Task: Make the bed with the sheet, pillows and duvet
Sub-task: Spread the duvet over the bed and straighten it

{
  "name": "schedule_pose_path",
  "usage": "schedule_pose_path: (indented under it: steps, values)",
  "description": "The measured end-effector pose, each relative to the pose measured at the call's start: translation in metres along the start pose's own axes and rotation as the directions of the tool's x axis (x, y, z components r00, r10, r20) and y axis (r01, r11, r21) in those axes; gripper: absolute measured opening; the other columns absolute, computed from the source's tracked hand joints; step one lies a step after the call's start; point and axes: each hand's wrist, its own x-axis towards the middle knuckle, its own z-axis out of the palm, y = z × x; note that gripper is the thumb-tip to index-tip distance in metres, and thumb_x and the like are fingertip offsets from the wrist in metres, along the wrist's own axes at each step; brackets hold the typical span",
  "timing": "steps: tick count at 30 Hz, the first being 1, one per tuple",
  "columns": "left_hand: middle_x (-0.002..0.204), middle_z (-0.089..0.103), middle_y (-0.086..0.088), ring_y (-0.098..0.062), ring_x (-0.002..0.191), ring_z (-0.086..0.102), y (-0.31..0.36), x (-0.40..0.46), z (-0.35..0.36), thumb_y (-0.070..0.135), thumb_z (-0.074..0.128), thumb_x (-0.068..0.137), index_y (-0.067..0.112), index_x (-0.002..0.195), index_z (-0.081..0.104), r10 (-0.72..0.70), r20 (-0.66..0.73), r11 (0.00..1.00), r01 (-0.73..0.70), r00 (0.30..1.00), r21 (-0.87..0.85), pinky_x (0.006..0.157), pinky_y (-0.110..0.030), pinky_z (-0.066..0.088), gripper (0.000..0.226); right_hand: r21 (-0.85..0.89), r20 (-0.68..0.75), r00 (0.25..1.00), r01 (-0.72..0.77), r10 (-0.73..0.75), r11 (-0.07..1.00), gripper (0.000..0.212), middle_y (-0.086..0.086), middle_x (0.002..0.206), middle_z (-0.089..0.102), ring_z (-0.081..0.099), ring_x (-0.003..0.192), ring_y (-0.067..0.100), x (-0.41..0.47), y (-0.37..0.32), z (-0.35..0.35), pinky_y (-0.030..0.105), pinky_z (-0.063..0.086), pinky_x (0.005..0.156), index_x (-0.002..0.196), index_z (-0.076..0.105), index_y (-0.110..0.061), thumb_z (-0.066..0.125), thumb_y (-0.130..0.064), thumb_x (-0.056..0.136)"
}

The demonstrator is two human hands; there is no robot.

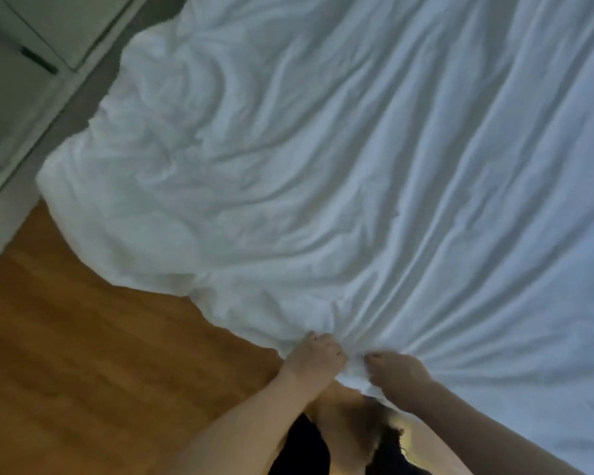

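Both hands, left hand (314, 356) and right hand (396, 373), gripping unmarked white duvet (323, 166) edge.

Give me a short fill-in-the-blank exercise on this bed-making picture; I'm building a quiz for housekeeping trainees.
1. Both hands, left hand and right hand, grip the ____ of the white duvet.
2. The floor beside the bed is made of ____.
3. The duvet's surface looks ____, not smooth.
4. The cabinet with dark handles stands at the upper ____ of the view.

Missing words: edge; wood; wrinkled; left
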Motion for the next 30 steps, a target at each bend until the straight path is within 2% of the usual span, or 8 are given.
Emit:
schedule_pose_path:
  steps: [4,10,12,15,18,23,27,30]
  values:
    - [0.122,0.06,-0.006,-0.029,0.115,0.055,-0.094,-0.035,-0.028,0.033,0.057,0.092,0.016,0.12,0.062,-0.184,-0.203,0.981,0.193,0.962,0.029,0.094,-0.043,0.042,0.033,0.119,-0.126,0.991,-0.029,0.044,0.993,0.051,0.0,0.132,0.059,0.057,0.121,0.021,0.021,-0.042,-0.076,0.034,0.046,0.097,0.133,0.053,-0.019,0.039,-0.057,0.101]
    - [0.143,0.039,-0.008,-0.03,0.128,0.041,-0.283,-0.089,-0.073,0.068,0.065,0.076,0.016,0.143,0.035,-0.575,-0.135,0.807,0.587,0.807,0.073,0.094,-0.047,0.036,0.09,0.136,-0.475,0.879,0.034,0.035,0.99,0.091,0.007,0.135,0.043,0.045,0.124,0.027,0.107,-0.121,-0.205,0.042,0.044,0.1,0.142,0.036,-0.014,0.056,-0.077,0.079]
    - [0.125,0.053,-0.007,-0.031,0.111,0.051,-0.327,-0.101,-0.071,0.07,0.075,0.061,0.017,0.129,0.051,-0.564,-0.137,0.813,0.577,0.814,0.077,0.082,-0.046,0.042,0.089,0.024,-0.44,0.898,0.027,-0.014,0.999,0.099,0.009,0.133,0.042,0.046,0.121,0.03,0.14,-0.155,-0.23,0.044,0.044,0.099,0.141,0.036,-0.01,0.059,-0.079,0.075]
    - [0.084,0.062,0.0,-0.025,0.076,0.06,-0.357,-0.106,-0.053,0.038,0.091,0.06,0.019,0.089,0.067,-0.364,-0.255,0.914,0.396,0.896,0.089,0.063,-0.039,0.047,0.042,-0.088,-0.33,0.94,0.058,-0.084,0.994,0.064,0.011,0.129,0.058,0.058,0.117,0.029,0.185,-0.198,-0.244,0.04,0.049,0.093,0.132,0.05,-0.007,0.069,-0.049,0.087]
    - [0.08,0.065,0.004,-0.02,0.074,0.064,-0.361,-0.11,-0.035,0.014,0.09,0.058,0.02,0.086,0.07,-0.311,-0.265,0.949,0.315,0.913,-0.029,0.069,-0.035,0.053,0.035,-0.186,-0.26,0.959,0.065,-0.113,0.98,0.026,0.006,0.114,0.07,0.066,0.109,0.028,0.197,-0.21,-0.248,0.036,0.053,0.087,0.115,0.067,-0.011,0.064,-0.019,0.091]
    - [0.074,0.062,0.006,-0.016,0.069,0.063,-0.353,-0.135,-0.033,0.014,0.09,0.04,0.022,0.079,0.069,-0.178,-0.093,0.979,0.167,0.98,-0.115,0.069,-0.027,0.056,0.045,-0.204,-0.02,0.987,0.154,-0.162,0.967,0.03,0.011,0.114,0.067,0.065,0.107,0.033,0.171,-0.222,-0.251,0.04,0.051,0.087,0.115,0.065,-0.009,0.052,-0.002,0.088]
    - [0.076,0.064,0.005,-0.017,0.069,0.061,-0.389,-0.137,-0.055,0.024,0.087,0.048,0.023,0.083,0.068,-0.094,-0.169,0.996,0.093,0.981,-0.015,0.067,-0.031,0.052,0.04,-0.055,0.108,0.992,0.075,-0.069,0.996,0.043,0.008,0.135,0.059,0.057,0.123,0.029,0.178,-0.236,-0.287,0.04,0.046,0.099,0.136,0.052,-0.015,0.055,-0.036,0.099]
    - [0.094,0.064,0.0,-0.022,0.087,0.058,-0.465,-0.134,-0.088,0.03,0.077,0.076,0.019,0.098,0.065,-0.223,-0.375,0.972,0.234,0.9,-0.017,0.078,-0.037,0.049,0.027,0.233,0.002,1.0,-0.017,0.017,0.972,0.057,0.005,0.124,0.065,0.062,0.112,0.026,0.198,-0.254,-0.355,0.037,0.047,0.09,0.124,0.059,-0.019,0.042,-0.065,0.096]
